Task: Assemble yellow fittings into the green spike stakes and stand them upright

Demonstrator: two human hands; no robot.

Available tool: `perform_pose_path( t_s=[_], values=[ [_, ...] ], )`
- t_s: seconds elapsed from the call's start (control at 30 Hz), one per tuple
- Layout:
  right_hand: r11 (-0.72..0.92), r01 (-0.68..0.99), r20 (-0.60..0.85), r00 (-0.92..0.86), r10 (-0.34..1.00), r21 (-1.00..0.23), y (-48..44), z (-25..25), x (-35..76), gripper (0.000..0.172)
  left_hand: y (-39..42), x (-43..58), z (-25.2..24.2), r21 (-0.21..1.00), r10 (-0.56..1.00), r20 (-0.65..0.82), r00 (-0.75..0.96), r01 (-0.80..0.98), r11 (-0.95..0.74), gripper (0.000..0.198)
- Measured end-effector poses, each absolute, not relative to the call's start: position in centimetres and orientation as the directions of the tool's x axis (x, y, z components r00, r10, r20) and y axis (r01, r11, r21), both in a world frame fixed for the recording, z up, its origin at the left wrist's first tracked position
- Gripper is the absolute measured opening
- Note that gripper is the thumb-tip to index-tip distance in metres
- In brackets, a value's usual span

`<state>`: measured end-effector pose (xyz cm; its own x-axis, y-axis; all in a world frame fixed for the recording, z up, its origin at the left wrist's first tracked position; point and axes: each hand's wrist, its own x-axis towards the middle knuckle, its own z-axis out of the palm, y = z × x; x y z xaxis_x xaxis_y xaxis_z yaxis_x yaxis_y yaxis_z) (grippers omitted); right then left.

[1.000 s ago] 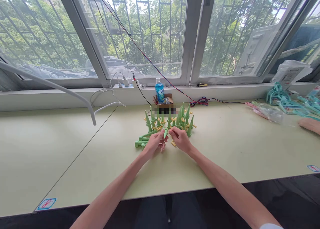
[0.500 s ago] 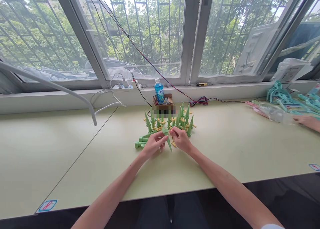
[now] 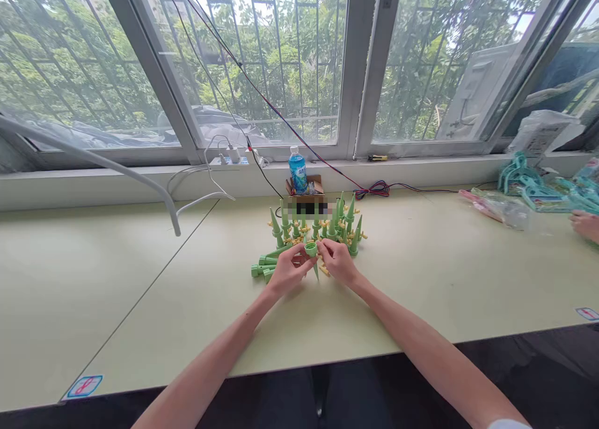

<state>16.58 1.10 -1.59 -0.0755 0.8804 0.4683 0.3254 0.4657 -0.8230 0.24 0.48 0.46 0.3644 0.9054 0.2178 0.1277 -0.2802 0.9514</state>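
Observation:
A green cone-shaped piece [image 3: 311,249] is between my hands, its open round end up and its point down. My left hand [image 3: 289,270] grips it from the left. My right hand [image 3: 337,261] is closed at the right side of its rim; what its fingertips pinch is too small to make out. Behind my hands stand several green spikes [image 3: 350,213] with small yellow pieces on their sides. More green pieces [image 3: 259,270] lie just left of my left hand. A loose yellow piece [image 3: 324,270] rests on the table beside my right hand.
A blue bottle [image 3: 298,172] stands in a small cardboard box [image 3: 318,185] behind the spikes. Coiled cable [image 3: 374,190] lies near the sill. At right are teal hangers [image 3: 533,188], plastic bags [image 3: 510,214] and another person's hand [image 3: 584,224]. A white tube [image 3: 159,192] arches over the left.
The green piece has tipped so that its open end now shows, facing up. The other person's hand at the right edge has moved back to the right.

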Motion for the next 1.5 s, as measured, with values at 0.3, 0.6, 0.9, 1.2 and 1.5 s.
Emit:
perform_pose_path(
  t_s=[0.3,0.6,0.9,1.2,1.5],
  values=[
    [0.407,0.294,0.403,-0.077,0.912,-0.865,0.9,-1.3,16.5,0.048,0.5,0.4,0.4,0.957,0.908,0.226,0.353,0.094,-0.275,0.027],
    [0.361,0.250,0.346,-0.104,0.933,-0.898,0.9,-1.0,16.7,0.051,0.7,0.3,-0.3,0.876,0.872,0.354,0.339,0.205,-0.436,0.025],
    [0.349,0.247,0.333,-0.105,0.937,-0.904,0.8,-0.8,16.9,0.052,0.7,0.2,-0.7,0.747,0.791,0.480,0.380,0.296,-0.595,0.026],
    [0.343,0.180,0.330,-0.098,0.939,-0.922,0.7,-0.9,16.7,0.052,0.7,0.3,-0.6,0.723,0.785,0.507,0.355,0.321,-0.612,0.025],
    [0.388,0.030,0.383,-0.102,0.918,-0.921,0.6,-1.0,16.6,0.048,0.8,0.5,-0.4,0.981,0.938,0.174,0.301,0.036,-0.193,0.037]
  ],
)
